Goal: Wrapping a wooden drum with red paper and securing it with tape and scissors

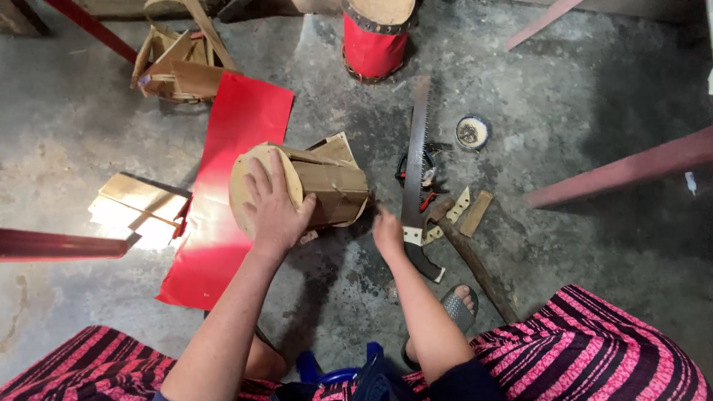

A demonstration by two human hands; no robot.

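Red sheet lay flat on the concrete under my work, and my left hand pressed spread fingers over the round end of the wooden drum shell, lying on its side, apparently to stop it rolling. My right hand hovered beside the saw; I could not tell its fingers' state, and I saw no labels.

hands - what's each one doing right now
Left hand: open, palm flat on the wooden drum body.
Right hand: beside the saw; grip cannot be told.
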